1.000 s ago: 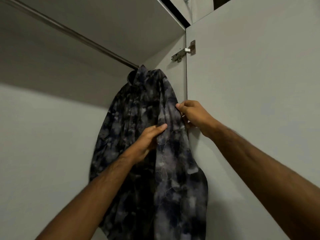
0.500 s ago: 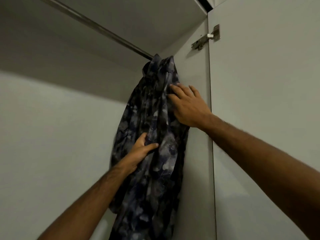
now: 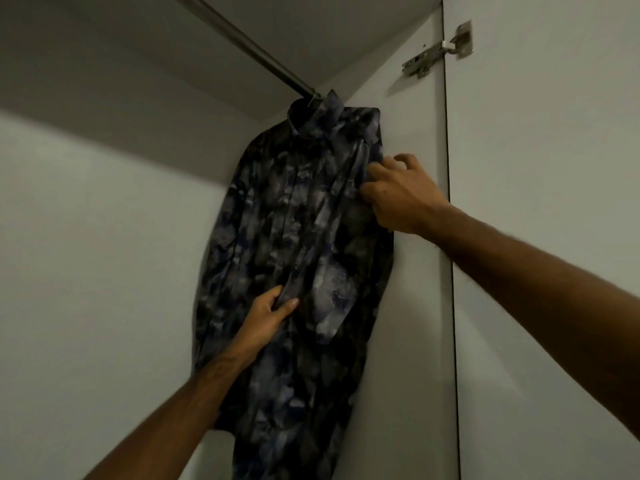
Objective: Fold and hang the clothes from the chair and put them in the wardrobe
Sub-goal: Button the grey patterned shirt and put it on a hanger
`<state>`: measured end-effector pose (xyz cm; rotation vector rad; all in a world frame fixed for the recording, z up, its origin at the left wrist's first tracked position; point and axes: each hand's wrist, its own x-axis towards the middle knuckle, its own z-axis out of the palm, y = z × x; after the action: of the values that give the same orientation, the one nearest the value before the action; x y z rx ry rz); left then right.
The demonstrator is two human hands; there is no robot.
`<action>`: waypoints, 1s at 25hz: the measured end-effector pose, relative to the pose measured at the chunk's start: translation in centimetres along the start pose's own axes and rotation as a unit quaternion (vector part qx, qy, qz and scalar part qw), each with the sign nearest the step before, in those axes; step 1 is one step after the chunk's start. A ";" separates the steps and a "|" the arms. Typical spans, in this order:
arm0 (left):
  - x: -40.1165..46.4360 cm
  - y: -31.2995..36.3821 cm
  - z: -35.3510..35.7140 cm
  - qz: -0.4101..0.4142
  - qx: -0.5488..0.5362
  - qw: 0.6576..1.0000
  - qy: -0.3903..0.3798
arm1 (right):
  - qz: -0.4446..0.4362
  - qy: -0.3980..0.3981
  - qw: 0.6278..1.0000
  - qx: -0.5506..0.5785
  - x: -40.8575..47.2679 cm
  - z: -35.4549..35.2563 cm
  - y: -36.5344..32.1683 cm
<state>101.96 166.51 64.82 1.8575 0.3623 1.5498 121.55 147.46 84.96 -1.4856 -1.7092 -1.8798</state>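
A dark shirt with a grey-blue mottled print [image 3: 277,216] hangs from the metal rail [image 3: 242,43] inside the wardrobe, close to the right side wall. Its hanger is hidden under the collar, apart from a bit of hook at the rail. My left hand [image 3: 270,317] pinches the front edge of the shirt low down between thumb and fingers. My right hand [image 3: 398,195] is at the shirt's right shoulder and sleeve, with curled fingers on the fabric; its thumb side is hidden against the cloth.
The wardrobe's pale back wall [image 3: 104,271] fills the left. The right side panel [image 3: 415,306] stands just behind the shirt. The open door [image 3: 554,202] hangs at the right on a metal hinge [image 3: 436,50]. The wardrobe's top panel [image 3: 311,29] lies above the rail.
My right hand has slid down from the collar area to the shirt's right shoulder. My left hand has shifted on the front edge. The shirt has spread out wider.
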 end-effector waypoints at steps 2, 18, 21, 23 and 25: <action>0.7 -0.3 -0.1 0.004 -0.036 0.999 0.018 | 0.036 0.120 0.992 0.018 1.1 -1.4 0.3; -6.5 -15.5 0.6 -0.038 0.312 0.911 -0.267 | -0.332 -0.265 0.903 -0.063 -4.0 6.5 -3.8; -7.7 -16.5 -0.9 -0.049 0.267 0.934 -0.232 | -0.376 -0.314 0.869 -0.078 -5.7 5.0 -3.2; -9.2 -16.2 -0.9 -0.057 0.242 0.943 -0.220 | -0.370 -0.367 0.853 -0.029 -6.6 4.5 -4.6; -10.3 -15.7 -0.1 -0.044 0.208 0.955 -0.209 | -0.373 -0.393 0.840 0.027 -8.7 4.7 -8.0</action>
<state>102.48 171.73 46.80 2.3927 0.5971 1.0319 122.48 149.92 72.56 -1.8977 -3.0528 -1.4988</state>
